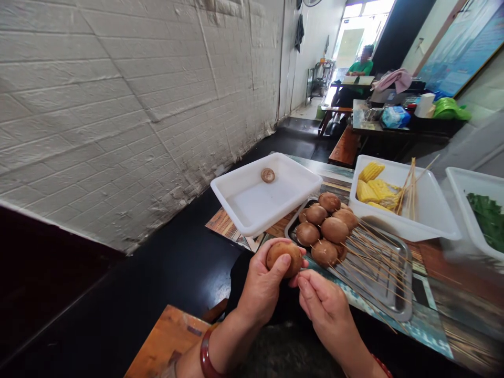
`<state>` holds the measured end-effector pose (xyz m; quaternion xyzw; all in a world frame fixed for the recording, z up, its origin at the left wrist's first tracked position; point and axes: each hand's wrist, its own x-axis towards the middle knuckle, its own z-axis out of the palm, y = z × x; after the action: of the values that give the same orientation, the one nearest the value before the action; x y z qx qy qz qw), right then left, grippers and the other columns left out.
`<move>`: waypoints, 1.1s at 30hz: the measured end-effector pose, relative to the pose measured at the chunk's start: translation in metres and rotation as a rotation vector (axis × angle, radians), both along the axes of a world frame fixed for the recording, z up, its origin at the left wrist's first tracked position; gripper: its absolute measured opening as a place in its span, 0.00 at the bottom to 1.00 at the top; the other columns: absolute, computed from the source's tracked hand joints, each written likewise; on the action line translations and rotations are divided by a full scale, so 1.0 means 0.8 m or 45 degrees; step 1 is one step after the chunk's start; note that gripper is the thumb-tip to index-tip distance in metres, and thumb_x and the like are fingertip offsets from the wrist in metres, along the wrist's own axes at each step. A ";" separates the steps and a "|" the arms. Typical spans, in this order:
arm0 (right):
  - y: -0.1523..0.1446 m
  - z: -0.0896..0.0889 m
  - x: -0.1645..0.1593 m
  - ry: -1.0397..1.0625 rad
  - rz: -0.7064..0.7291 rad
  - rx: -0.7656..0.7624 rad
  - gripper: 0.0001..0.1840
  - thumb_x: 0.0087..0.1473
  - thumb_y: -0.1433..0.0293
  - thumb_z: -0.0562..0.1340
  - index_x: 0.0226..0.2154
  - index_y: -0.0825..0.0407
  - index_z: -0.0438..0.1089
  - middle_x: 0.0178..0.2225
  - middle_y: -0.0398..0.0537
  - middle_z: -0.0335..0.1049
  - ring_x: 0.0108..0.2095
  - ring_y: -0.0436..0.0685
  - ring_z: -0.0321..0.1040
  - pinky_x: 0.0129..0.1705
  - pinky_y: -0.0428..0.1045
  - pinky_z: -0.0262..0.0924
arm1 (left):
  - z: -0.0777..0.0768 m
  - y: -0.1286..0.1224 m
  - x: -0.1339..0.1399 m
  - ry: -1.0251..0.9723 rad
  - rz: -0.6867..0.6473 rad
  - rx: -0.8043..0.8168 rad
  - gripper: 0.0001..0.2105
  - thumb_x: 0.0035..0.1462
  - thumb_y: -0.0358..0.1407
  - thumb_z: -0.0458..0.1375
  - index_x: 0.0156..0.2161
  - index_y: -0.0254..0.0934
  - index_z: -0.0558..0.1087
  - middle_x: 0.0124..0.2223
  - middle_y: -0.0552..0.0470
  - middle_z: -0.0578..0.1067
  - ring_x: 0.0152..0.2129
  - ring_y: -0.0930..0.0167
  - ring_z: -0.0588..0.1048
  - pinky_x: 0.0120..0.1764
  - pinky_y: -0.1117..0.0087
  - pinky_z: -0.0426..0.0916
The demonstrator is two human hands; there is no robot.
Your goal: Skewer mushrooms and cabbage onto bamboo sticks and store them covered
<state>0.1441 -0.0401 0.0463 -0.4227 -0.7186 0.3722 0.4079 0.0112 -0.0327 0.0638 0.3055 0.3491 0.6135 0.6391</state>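
Note:
My left hand (262,281) is wrapped round a brown mushroom (284,258), thumb across its cap. Close beside it, my right hand (321,296) is closed in a pinch just under the mushroom's edge; what sits between those fingertips is hidden. Right behind my hands lies a metal tray (403,304) with several skewered mushrooms (334,230) heaped at its left end. Their bamboo skewers (378,257) stick out to the right, some past the tray's rim. A single mushroom (268,175) rests in the white plastic tub (252,207) at the back left.
Another white tub (429,223) holds corn pieces (376,189) and loose bamboo sticks (409,191). Green leaves (486,218) fill part of a tub at the far right. A wooden stool (169,336) stands at lower left, beside a white wall (137,105). A person in green (360,67) sits far back.

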 end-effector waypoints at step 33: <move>-0.003 0.000 0.004 0.016 0.021 0.016 0.19 0.66 0.66 0.51 0.27 0.51 0.69 0.15 0.35 0.57 0.14 0.48 0.56 0.21 0.44 0.54 | 0.006 -0.005 0.000 -0.123 -0.015 -0.035 0.15 0.52 0.40 0.67 0.42 0.35 0.74 0.38 0.44 0.81 0.32 0.65 0.79 0.38 0.66 0.73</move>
<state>0.1472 -0.0422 0.0464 -0.4119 -0.7218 0.3737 0.4120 0.0116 -0.0363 0.0690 0.2687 0.3244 0.6190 0.6628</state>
